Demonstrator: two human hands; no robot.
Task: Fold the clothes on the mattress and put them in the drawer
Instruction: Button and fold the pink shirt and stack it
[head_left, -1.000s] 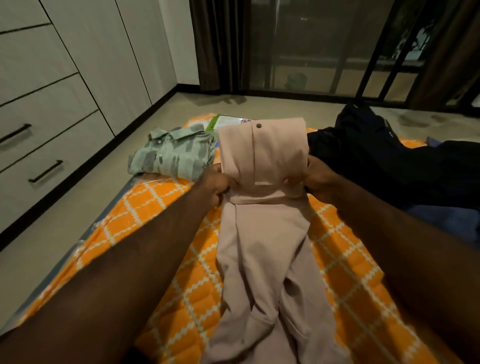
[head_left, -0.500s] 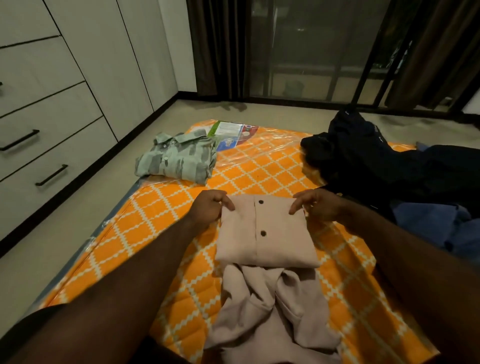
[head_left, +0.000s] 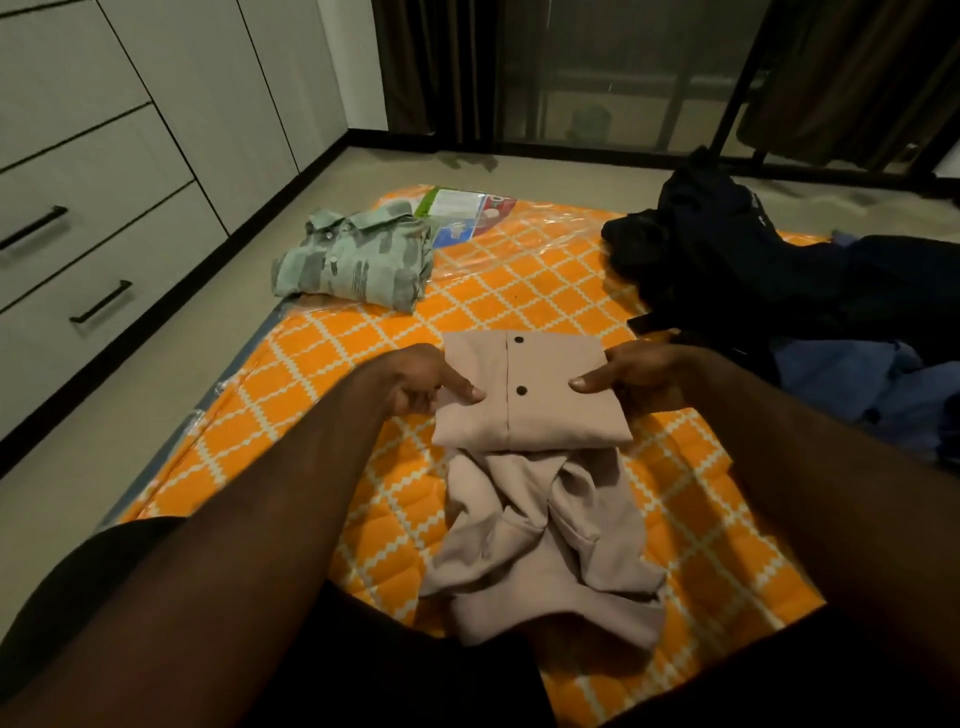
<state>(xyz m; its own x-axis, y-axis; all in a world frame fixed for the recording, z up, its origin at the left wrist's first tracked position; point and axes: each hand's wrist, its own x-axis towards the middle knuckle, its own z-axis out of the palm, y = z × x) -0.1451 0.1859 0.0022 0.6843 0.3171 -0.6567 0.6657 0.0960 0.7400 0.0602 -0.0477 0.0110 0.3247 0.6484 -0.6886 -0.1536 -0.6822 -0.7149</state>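
We look down along two bare forearms at an orange, diamond-quilted mattress (head_left: 519, 291) lying on the floor. In the middle, just in front of us, is a pale pink shirt (head_left: 530, 400). Its far half is doubled into a neat rectangle with the placket and two dark buttons facing up. Its near half trails towards us, loose and rumpled. We judge the fold only partly done — the loose end is not yet tucked in.

The left hand (head_left: 421, 382) takes the rectangle by its left edge, and the right hand (head_left: 631, 371) takes it by its right edge. Each lays a thumb flat on top, pointing inward at the buttons. The other fingers curl at the edge, seemingly under the cloth, so both hands pinch the shirt rather than lie open on it. A grip at both sides like this should hold the layers square.

A green patterned shirt (head_left: 358, 260), already folded, sits near the far left corner, closest to the white drawers (head_left: 104, 244) — handy for putting away, we think. Dark clothes (head_left: 753, 260) and a blue garment (head_left: 857, 389) lie heaped on the right, unfolded.
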